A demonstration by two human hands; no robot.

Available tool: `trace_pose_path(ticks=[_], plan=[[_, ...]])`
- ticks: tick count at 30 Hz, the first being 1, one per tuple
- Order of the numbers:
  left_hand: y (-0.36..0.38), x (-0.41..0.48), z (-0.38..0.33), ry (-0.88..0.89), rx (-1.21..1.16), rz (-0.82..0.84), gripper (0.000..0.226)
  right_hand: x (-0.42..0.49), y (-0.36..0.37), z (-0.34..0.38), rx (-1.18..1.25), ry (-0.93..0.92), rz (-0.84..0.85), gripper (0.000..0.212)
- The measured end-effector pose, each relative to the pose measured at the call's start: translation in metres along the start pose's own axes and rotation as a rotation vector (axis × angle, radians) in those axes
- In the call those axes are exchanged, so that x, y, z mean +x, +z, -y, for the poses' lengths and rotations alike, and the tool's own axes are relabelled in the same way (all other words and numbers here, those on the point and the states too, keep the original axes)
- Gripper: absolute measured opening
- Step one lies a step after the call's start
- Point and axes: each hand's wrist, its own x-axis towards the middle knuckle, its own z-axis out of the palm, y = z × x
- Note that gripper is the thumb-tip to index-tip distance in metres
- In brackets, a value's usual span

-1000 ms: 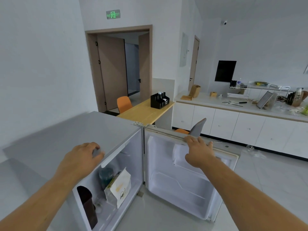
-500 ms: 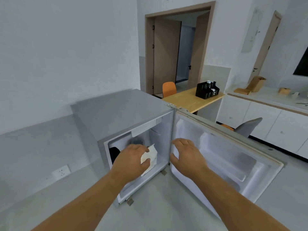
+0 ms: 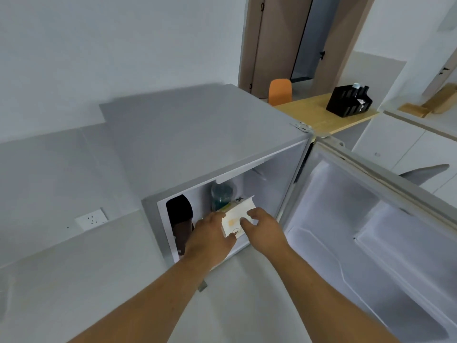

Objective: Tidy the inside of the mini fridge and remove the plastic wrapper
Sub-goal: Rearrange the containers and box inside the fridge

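Note:
A grey mini fridge (image 3: 197,134) stands on the floor with its door (image 3: 371,219) swung wide to the right. At the mouth of the fridge is a white plastic-wrapped packet (image 3: 236,217) with a yellow print. My left hand (image 3: 212,233) grips the packet's left side and my right hand (image 3: 263,229) holds its right side. Behind the packet stands a bluish-green bottle (image 3: 221,195). A dark brown bottle (image 3: 179,219) stands at the left inside the fridge.
A wall socket (image 3: 91,219) sits low on the left wall. A wooden table (image 3: 319,115) with a black organiser (image 3: 348,100) and an orange chair (image 3: 279,91) stand behind the fridge. White cabinets (image 3: 400,149) and a grey chair back (image 3: 425,172) are at the right.
My right hand left the door edge and came onto the packet beside my left hand. My view dropped lower and closer to the fridge opening.

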Motion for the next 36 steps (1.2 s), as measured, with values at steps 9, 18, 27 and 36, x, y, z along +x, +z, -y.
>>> trace_pose_path(ticks=[9,18,27,36], plan=[[0.042,0.046,0.026,-0.184,-0.139,0.042,0.064,0.080,0.046,0.007,0.189,0.317,0.097,0.030],[0.060,0.061,0.034,-0.201,-0.232,0.092,0.040,0.106,0.048,-0.005,0.361,0.425,0.209,0.023],[0.073,0.053,0.025,-0.007,-0.224,0.269,0.036,0.120,0.012,-0.023,0.109,0.322,0.180,0.017],[0.097,0.084,0.013,0.128,-0.101,0.442,0.070,0.161,0.006,-0.028,-0.277,-0.021,-0.007,0.011]])
